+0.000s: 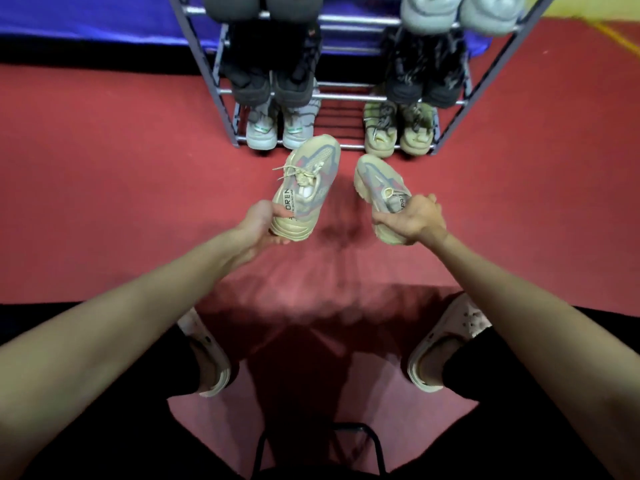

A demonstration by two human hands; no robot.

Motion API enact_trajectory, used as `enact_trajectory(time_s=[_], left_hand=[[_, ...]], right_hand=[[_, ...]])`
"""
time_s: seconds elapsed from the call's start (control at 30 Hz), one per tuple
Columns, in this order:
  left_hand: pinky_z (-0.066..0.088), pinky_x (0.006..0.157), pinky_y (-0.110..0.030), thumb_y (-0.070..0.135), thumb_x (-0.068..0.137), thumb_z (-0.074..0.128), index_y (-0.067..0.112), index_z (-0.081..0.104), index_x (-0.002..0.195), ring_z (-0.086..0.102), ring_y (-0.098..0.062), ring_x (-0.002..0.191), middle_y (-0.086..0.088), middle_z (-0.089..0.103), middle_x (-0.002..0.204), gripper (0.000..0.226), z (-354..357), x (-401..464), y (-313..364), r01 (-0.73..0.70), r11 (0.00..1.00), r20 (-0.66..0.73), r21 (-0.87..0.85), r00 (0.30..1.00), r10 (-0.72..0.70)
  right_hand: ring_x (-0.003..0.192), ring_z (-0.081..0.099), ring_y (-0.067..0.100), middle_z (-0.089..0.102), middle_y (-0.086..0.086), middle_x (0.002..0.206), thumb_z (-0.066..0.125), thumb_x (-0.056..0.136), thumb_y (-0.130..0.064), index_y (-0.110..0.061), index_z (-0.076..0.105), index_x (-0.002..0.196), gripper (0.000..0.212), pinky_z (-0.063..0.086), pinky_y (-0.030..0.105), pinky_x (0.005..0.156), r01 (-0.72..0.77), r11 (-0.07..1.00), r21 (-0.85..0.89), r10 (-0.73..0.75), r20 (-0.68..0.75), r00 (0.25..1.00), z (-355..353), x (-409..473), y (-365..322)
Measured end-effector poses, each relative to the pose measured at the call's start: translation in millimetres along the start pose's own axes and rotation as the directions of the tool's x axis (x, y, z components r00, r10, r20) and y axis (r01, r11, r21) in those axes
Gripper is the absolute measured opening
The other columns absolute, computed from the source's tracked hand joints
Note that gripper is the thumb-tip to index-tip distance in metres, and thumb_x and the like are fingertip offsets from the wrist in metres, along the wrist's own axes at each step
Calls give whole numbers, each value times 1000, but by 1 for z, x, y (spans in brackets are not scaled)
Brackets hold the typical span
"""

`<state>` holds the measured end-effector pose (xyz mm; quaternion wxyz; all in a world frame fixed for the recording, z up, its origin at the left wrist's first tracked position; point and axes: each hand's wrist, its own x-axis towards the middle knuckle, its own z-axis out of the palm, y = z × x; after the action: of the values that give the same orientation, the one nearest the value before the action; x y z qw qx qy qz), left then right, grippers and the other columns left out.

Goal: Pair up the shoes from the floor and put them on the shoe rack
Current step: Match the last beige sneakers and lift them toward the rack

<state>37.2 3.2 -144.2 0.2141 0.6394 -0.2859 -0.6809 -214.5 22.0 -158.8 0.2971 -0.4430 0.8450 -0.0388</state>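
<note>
I hold a matching pair of beige sneakers with grey and red panels above the red floor, just in front of the shoe rack (349, 97). My left hand (259, 221) grips the heel of the left sneaker (308, 181), toe pointing at the rack. My right hand (414, 218) is closed over the collar and heel of the right sneaker (375, 183). The rack's bottom shelf has a white pair (277, 128) on the left and an olive pair (398, 131) on the right, with a gap between them.
Higher shelves carry two dark pairs (273, 77) (426, 74), a grey pair (259, 5) and a pale pair (460, 10). A blue mat (86, 19) lies behind the rack. My feet in pale clogs (446, 344) rest on the floor beside a black stool frame (346, 431).
</note>
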Motion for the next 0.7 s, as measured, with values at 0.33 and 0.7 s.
enact_trajectory(time_s=[0.33, 0.7], left_hand=[[49, 40, -22, -1, 87, 45, -2, 57, 71, 57, -15, 46, -3, 62, 48, 20, 24, -126, 91, -400, 916, 85, -42, 912, 402], [48, 41, -19, 3, 88, 46, 8, 54, 70, 57, -15, 45, 0, 59, 44, 21, 81, -173, 192, -537, 838, 123, -99, 829, 546]], right_hand=[[115, 49, 36, 51, 19, 119, 69, 63, -59, 0, 54, 117, 81, 42, 37, 98, 237, 946, 220, -122, -436, 892, -134, -91, 0], [114, 49, 39, 52, 27, 120, 52, 56, -70, 4, 57, 112, 93, 42, 39, 97, 350, 904, 246, -118, -644, 756, -250, -108, -29]])
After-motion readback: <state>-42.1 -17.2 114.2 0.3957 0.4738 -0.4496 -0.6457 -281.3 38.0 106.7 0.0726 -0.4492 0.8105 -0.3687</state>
